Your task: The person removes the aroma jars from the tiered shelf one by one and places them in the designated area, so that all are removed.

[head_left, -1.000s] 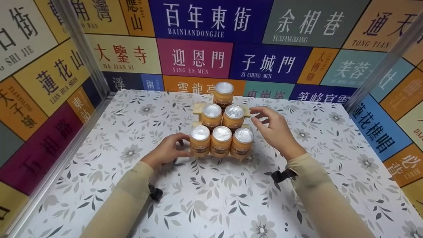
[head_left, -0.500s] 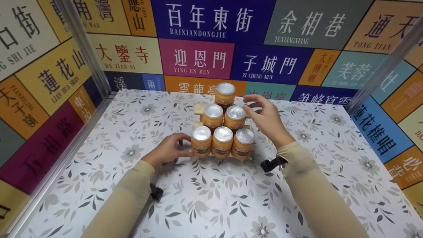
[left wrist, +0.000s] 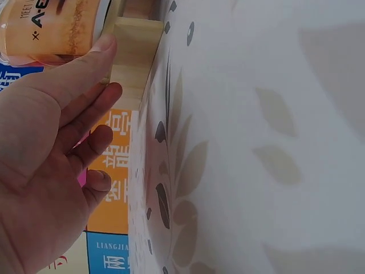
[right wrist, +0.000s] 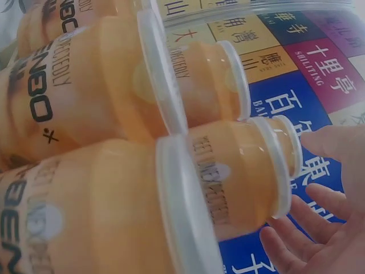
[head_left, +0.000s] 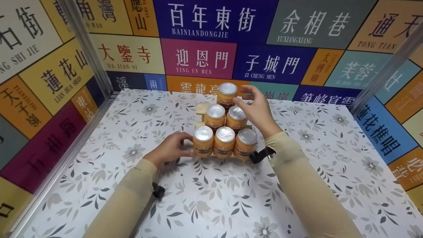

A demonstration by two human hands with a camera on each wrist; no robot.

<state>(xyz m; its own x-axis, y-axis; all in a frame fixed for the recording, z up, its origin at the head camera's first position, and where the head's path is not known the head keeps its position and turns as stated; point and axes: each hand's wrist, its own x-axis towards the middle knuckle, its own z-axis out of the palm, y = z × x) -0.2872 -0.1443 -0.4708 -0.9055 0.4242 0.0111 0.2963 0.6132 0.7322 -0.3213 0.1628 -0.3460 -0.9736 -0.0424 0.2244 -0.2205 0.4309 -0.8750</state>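
Note:
Several small orange bottles with silver foil tops stand upright on a stepped wooden rack [head_left: 202, 108]: three on the front step, two on the middle one and a single top bottle [head_left: 226, 96] at the back. My left hand [head_left: 168, 148] is at the rack's left side, beside the front-left bottle [head_left: 203, 142]. In the left wrist view its thumb [left wrist: 94, 60] lies against the rack's wooden end, the other fingers loosely bent. My right hand [head_left: 258, 110] reaches over the right side, thumb and fingers spread around the top bottle's right side. The right wrist view shows these fingers [right wrist: 285, 251] apart.
A white tabletop [head_left: 205, 201] printed with grey leaves and flowers lies under the rack. Behind it stands a wall [head_left: 201, 59] of coloured panels with Chinese lettering. Similar side walls rise left and right, with clear strips at the corners.
My right hand has moved up and left, from beside the middle step to the top bottle. The left hand stays at the rack's left side, and the bottles keep their places.

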